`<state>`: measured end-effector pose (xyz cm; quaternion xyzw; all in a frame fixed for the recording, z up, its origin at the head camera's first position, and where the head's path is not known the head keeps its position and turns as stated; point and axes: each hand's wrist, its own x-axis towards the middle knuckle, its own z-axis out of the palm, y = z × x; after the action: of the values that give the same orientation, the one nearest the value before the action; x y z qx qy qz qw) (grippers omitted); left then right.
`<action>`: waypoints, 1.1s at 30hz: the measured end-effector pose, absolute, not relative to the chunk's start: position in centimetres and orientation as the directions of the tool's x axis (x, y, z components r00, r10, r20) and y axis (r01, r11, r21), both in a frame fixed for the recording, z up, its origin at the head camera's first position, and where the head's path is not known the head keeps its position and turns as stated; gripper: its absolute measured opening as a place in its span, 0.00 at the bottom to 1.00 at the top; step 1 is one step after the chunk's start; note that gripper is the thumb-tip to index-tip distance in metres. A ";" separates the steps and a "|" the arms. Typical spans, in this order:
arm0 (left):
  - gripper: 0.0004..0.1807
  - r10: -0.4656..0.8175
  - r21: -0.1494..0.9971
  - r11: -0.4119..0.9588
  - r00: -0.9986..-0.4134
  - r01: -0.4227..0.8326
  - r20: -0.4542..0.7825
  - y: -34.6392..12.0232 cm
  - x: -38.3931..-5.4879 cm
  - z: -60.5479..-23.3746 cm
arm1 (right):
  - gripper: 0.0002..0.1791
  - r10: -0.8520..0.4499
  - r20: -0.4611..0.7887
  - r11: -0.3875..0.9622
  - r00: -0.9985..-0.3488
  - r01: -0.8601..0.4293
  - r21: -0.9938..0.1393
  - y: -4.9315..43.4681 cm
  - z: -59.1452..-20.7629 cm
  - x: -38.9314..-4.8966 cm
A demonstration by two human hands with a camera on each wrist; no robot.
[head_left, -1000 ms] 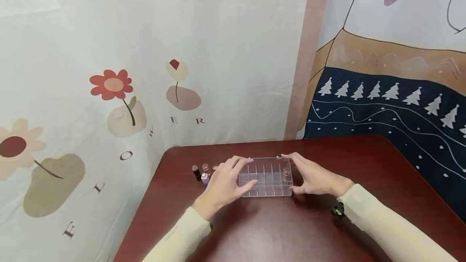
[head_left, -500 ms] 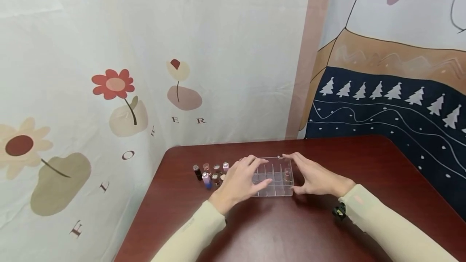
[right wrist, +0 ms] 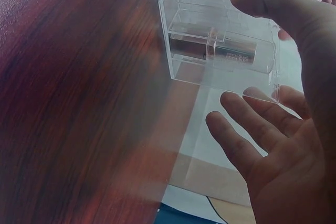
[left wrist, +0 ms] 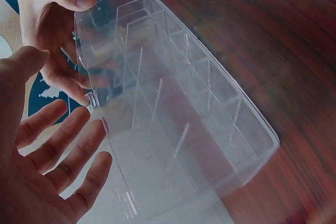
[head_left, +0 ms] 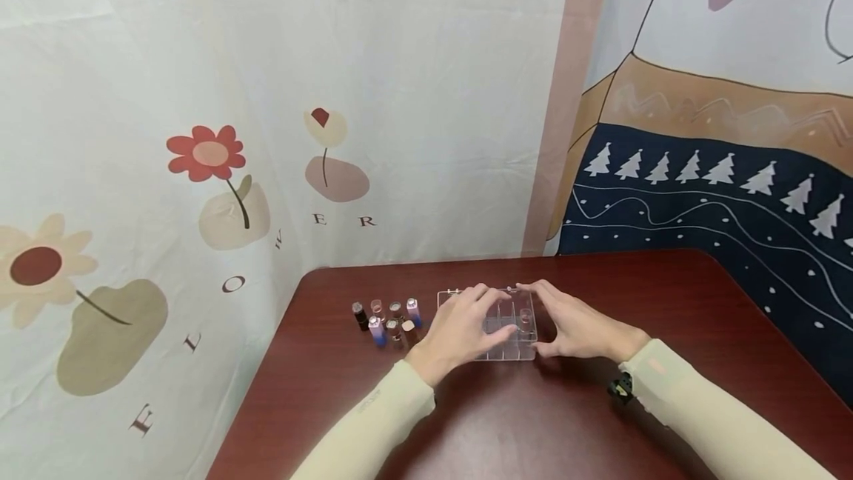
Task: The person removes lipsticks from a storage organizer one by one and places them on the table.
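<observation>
A clear plastic lipstick organizer (head_left: 506, 352) with thin dividers stands on the table. One lipstick (head_left: 525, 319) sits in its rightmost column; in the right wrist view that lipstick (right wrist: 233, 55) has a clear cap and a dark base. My right hand (head_left: 586, 324) holds the organizer's right end, thumb at the near corner and fingers at the far one. My left hand (head_left: 456, 332) hovers over the organizer's left half with fingers spread, holding nothing. The left wrist view has these fingers (left wrist: 65, 169) beside the organizer's hinged edge.
Several lipsticks stand grouped left of the organizer, among them a black one (head_left: 360, 315), a purple-blue one (head_left: 377, 332) and another purple-blue one (head_left: 413, 311). The dark red table (head_left: 533, 421) ends at a printed cloth backdrop (head_left: 426, 132).
My left hand has moved right, from the organizer's left end to above its middle, uncovering more of the standing lipsticks. My right hand and the organizer have stayed in place.
</observation>
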<state>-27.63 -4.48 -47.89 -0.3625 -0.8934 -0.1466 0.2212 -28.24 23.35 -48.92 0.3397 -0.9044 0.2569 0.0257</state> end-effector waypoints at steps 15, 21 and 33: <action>0.25 0.576 0.131 0.723 -0.697 0.678 0.426 -1.8 -28.2 -47.8 | 0.56 -0.613 0.259 0.629 -0.747 -0.659 -0.412 23.5 -49.0 -28.3; 0.23 0.569 0.144 0.739 -0.724 0.659 0.391 -1.1 -28.2 -47.9 | 0.55 -0.619 0.271 0.624 -0.737 -0.672 -0.399 23.5 -49.0 -28.3; 0.18 0.562 0.169 0.745 -0.745 0.645 0.360 -0.7 -28.4 -48.2 | 0.57 -0.618 0.256 0.630 -0.743 -0.664 -0.403 23.4 -49.1 -28.4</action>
<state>-28.40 -0.73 -48.21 -0.3269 -0.9230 -0.1428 0.1442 -28.44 23.43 -49.13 0.3554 -0.9016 0.2420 0.0467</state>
